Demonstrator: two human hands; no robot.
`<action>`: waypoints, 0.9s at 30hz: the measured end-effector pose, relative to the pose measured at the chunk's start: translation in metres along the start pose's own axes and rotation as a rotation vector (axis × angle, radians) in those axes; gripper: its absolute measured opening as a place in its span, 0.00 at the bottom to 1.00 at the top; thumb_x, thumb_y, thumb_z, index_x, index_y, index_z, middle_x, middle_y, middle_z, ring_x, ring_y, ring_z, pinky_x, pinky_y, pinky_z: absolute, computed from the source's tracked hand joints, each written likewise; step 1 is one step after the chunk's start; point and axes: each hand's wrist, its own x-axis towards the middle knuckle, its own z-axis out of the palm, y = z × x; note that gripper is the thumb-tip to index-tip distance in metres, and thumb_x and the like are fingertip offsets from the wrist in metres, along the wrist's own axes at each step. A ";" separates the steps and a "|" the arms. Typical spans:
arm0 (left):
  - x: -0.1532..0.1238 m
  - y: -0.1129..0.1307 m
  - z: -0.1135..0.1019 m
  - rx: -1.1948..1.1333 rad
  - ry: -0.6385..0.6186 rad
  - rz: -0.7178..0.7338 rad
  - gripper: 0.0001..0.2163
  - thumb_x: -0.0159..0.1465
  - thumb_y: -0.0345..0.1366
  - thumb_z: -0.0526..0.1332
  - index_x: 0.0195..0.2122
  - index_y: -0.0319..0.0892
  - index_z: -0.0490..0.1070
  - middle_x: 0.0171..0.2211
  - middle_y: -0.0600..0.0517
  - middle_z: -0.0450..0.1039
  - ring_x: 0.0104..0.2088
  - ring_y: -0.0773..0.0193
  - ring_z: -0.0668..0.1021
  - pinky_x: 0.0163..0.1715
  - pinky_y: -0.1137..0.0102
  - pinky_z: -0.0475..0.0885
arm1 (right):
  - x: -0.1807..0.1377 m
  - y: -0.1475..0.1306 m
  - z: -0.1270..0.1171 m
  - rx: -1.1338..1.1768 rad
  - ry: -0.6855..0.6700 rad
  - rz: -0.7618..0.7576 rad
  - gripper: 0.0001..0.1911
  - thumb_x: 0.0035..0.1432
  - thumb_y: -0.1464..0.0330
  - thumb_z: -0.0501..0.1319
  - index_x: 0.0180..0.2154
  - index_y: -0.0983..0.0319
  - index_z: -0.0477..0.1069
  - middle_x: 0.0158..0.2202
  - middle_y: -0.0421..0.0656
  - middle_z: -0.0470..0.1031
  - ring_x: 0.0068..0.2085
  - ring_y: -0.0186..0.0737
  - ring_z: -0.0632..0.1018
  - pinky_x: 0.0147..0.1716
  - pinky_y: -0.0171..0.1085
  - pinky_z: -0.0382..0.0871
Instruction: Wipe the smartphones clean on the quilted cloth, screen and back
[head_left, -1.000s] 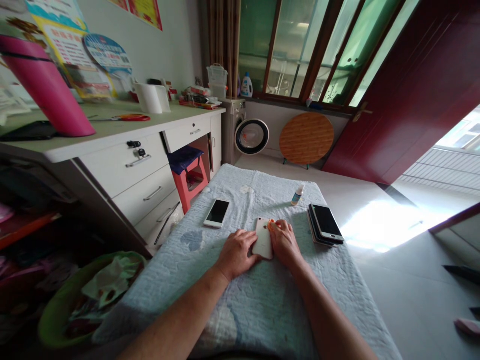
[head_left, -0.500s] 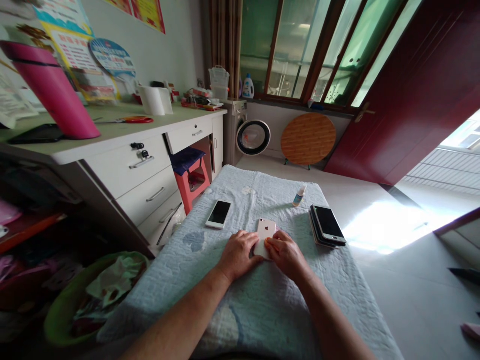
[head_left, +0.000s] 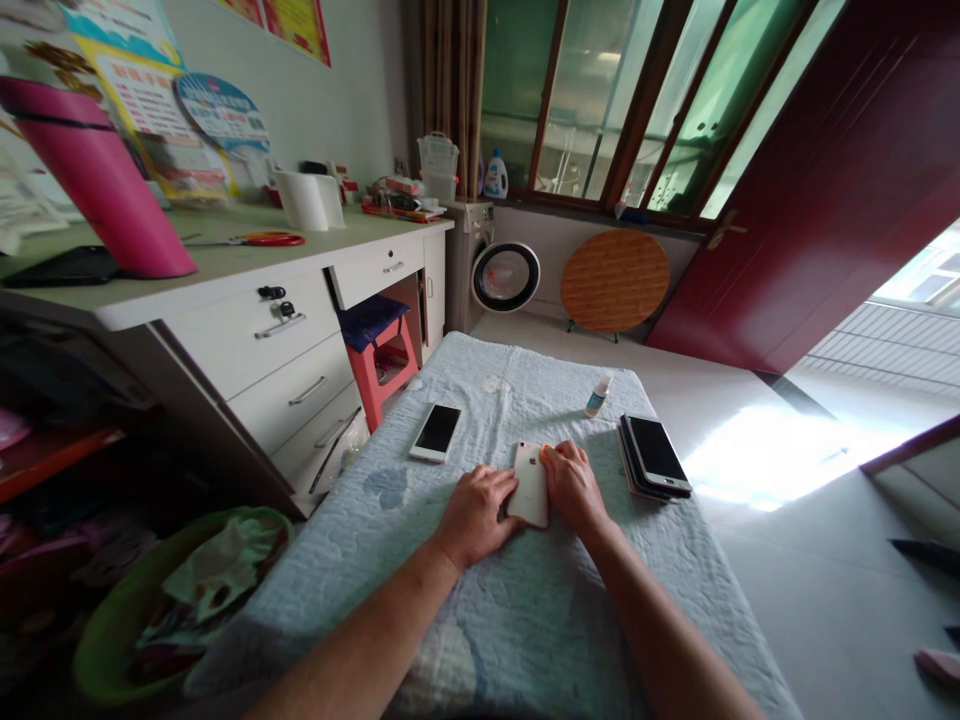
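Note:
A pale gold smartphone (head_left: pixel 531 490) lies back up on the cloth-covered table (head_left: pixel 540 620), its logo and camera at the far end. My left hand (head_left: pixel 475 512) grips its left edge, fingers on the upper side and thumb at the near corner. Pinched in my right hand (head_left: pixel 573 487) is a small orange piece (head_left: pixel 545 453), mostly covered by the fingers. It touches the phone's far right corner; its kind I cannot make out. A white smartphone (head_left: pixel 437 432), screen up, lies beyond my left hand. To the right sits a stack of phones (head_left: pixel 655 455).
A small spray bottle (head_left: pixel 598 397) stands near the table's far right part. Left of the table are a white desk (head_left: pixel 289 340), a red stool (head_left: pixel 384 362) and a green basket (head_left: pixel 105 640) with crumpled things. A washing machine (head_left: pixel 469 255) has its door open.
My right hand has slid the orange piece away from me, from the middle of the phone's back to its far right corner. My left hand stays on the phone.

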 end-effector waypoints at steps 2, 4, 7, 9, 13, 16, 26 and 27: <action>0.000 0.000 0.000 0.004 -0.007 0.001 0.20 0.57 0.43 0.67 0.50 0.46 0.70 0.46 0.49 0.74 0.46 0.54 0.72 0.47 0.61 0.67 | 0.005 0.000 0.000 -0.033 -0.006 0.002 0.15 0.67 0.69 0.48 0.36 0.60 0.73 0.37 0.45 0.70 0.38 0.39 0.67 0.40 0.34 0.59; 0.000 0.000 0.000 0.008 -0.015 -0.003 0.19 0.56 0.42 0.68 0.48 0.45 0.71 0.45 0.49 0.74 0.46 0.53 0.72 0.47 0.61 0.67 | 0.009 -0.002 -0.001 -0.069 -0.016 -0.001 0.14 0.66 0.68 0.49 0.35 0.61 0.73 0.38 0.45 0.69 0.38 0.40 0.66 0.39 0.35 0.59; 0.000 0.001 0.000 0.007 -0.027 -0.019 0.18 0.57 0.42 0.67 0.47 0.45 0.72 0.46 0.49 0.74 0.47 0.53 0.72 0.48 0.61 0.66 | 0.014 -0.009 -0.003 -0.094 -0.044 -0.033 0.12 0.65 0.69 0.51 0.36 0.61 0.73 0.39 0.46 0.69 0.39 0.41 0.66 0.38 0.36 0.58; 0.000 0.002 -0.001 0.004 -0.032 -0.030 0.19 0.57 0.43 0.67 0.48 0.46 0.71 0.47 0.49 0.74 0.47 0.52 0.72 0.48 0.60 0.66 | 0.015 -0.015 -0.005 -0.090 -0.062 -0.074 0.12 0.65 0.70 0.51 0.38 0.60 0.74 0.40 0.46 0.69 0.40 0.41 0.66 0.39 0.36 0.59; 0.000 0.003 -0.003 0.002 -0.036 -0.034 0.19 0.56 0.43 0.67 0.47 0.46 0.71 0.45 0.50 0.74 0.46 0.53 0.72 0.48 0.61 0.66 | 0.010 -0.024 -0.006 -0.055 -0.099 -0.178 0.14 0.67 0.68 0.49 0.42 0.57 0.73 0.41 0.46 0.70 0.41 0.41 0.66 0.42 0.36 0.60; 0.001 0.003 -0.003 -0.002 -0.030 -0.030 0.21 0.55 0.42 0.68 0.50 0.45 0.70 0.45 0.51 0.74 0.47 0.53 0.71 0.48 0.62 0.66 | 0.005 -0.025 -0.007 -0.003 -0.127 -0.248 0.14 0.67 0.66 0.49 0.43 0.55 0.74 0.43 0.45 0.70 0.41 0.40 0.67 0.43 0.36 0.61; 0.000 0.004 -0.001 0.022 -0.043 -0.052 0.18 0.56 0.42 0.67 0.47 0.46 0.71 0.45 0.49 0.74 0.47 0.52 0.71 0.48 0.60 0.66 | 0.025 -0.024 -0.002 -0.033 -0.100 -0.235 0.11 0.66 0.68 0.52 0.40 0.58 0.73 0.40 0.44 0.70 0.40 0.40 0.66 0.40 0.35 0.59; 0.000 0.004 -0.001 0.023 -0.041 -0.051 0.18 0.56 0.42 0.67 0.47 0.46 0.71 0.45 0.49 0.74 0.47 0.52 0.71 0.48 0.60 0.66 | 0.028 -0.024 -0.002 -0.041 -0.102 -0.227 0.12 0.66 0.68 0.52 0.40 0.58 0.73 0.40 0.44 0.70 0.40 0.40 0.66 0.39 0.35 0.59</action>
